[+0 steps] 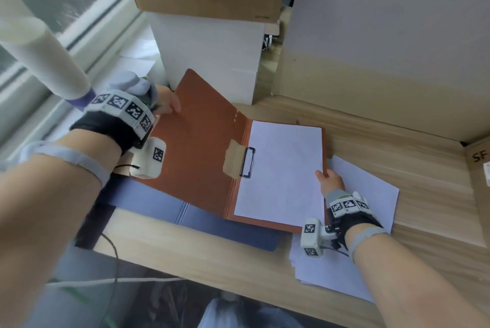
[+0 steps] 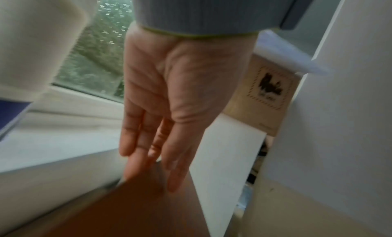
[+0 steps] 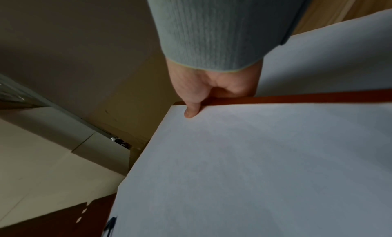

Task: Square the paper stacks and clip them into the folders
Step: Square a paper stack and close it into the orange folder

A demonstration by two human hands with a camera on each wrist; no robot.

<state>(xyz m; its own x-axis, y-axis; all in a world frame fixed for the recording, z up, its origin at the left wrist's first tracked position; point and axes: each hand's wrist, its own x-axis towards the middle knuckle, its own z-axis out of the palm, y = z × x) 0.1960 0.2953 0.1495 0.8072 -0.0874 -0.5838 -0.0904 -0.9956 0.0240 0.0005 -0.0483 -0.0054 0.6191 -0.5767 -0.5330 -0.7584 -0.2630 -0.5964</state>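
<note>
Two hands are on the brown folder [image 1: 201, 142], which lies open on the wooden surface [image 1: 397, 142] near its left edge, over a blue folder [image 1: 164, 203]. My left hand [image 1: 167, 102] has its fingers [image 2: 135, 136] straight, touching the raised left cover at its outer edge. My right hand [image 1: 331, 182] pinches the right edge of the white paper stack [image 1: 283, 168], thumb [image 3: 192, 112] on top; the stack sits under the black clip [image 1: 247, 162]. Loose sheets [image 1: 371, 195] lie just beside, towards the surface's front edge. Cardboard boxes [image 1: 212, 1] stand along the rear.
</note>
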